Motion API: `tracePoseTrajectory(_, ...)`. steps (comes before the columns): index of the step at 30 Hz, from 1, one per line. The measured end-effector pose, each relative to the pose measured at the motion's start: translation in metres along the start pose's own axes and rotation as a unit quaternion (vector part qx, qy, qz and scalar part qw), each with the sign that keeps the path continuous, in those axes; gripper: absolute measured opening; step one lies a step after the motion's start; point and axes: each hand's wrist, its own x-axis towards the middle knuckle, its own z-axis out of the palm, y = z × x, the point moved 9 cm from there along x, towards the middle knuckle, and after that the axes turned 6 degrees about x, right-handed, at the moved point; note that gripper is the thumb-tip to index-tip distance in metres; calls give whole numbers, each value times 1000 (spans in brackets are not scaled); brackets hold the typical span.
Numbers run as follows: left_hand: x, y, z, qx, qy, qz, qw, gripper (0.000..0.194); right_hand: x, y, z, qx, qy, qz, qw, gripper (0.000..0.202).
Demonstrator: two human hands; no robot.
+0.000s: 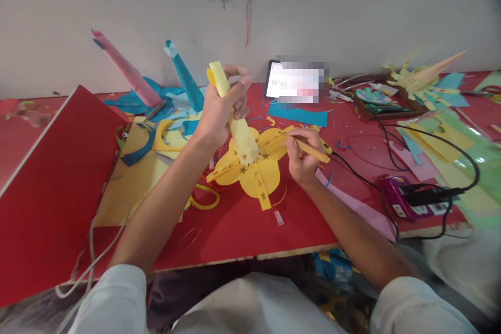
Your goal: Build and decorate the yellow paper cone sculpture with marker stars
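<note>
A yellow paper flower (260, 180) with dark stars and marks on its strips lies on the red table. From its centre rises a pale yellow paper tube (243, 138), leaning up to the left. My left hand (225, 104) is closed around the tube's upper part. My right hand (304, 155) is closed on a yellow pen (313, 151), its tip at the flower's upper right strip. Yellow-handled scissors (205, 198) lie just left of the flower.
A red board (55, 182) stands at the left. Behind are a pink paper cone (127, 68), a blue cone (187, 79) and a lit phone (295, 82). Black cables run to a purple box (401, 198). A tray (391, 112) sits at the back right.
</note>
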Motion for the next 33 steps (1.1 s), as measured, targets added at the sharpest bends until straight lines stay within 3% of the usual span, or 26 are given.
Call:
tracePoseTrajectory(3, -8, 1, 3, 11, -37, -20, 999, 20, -2, -1, 1, 4, -2, 3, 1000, 15)
tracePoseTrajectory(6, -12, -10, 2, 21, -68, -48, 996, 34, -3, 1, -3, 1, 11, 20, 1000, 18)
tracePoseTrajectory(11, -14, -27, -8, 1, -67, -73, 995, 42, 0, 5, -8, 10, 42, 20, 999, 20)
tracePoseTrajectory(14, -18, -20, 8, 20, -153, -53, 987, 45, 2, 12, 0, 48, 25, 26, 998, 17)
tracePoseTrajectory(16, -21, -12, 24, 48, -223, -22, 974, 49, 1, 17, 11, 67, -15, 45, 997, 20)
tracePoseTrajectory(18, -20, -10, 35, 73, -257, 15, 964, 48, -1, 20, 22, 69, -58, 71, 993, 26)
tracePoseTrajectory(20, -13, -15, 39, 94, -243, 45, 964, 41, -4, 22, 30, 63, -91, 93, 990, 30)
tracePoseTrajectory(22, -2, -21, 32, 95, -170, 73, 978, 33, -7, 20, 33, 59, -103, 102, 988, 33)
tracePoseTrajectory(26, 7, -23, 21, 51, -86, 107, 989, 35, -8, 14, 25, 75, -55, 85, 992, 31)
tracePoseTrajectory(29, 6, -18, 21, 20, -92, 110, 990, 36, -10, 11, 23, 80, -33, 81, 993, 30)
tracePoseTrajectory(33, -1, -13, 27, -34, -145, 118, 982, 39, -11, 8, 29, 76, -53, 71, 993, 31)
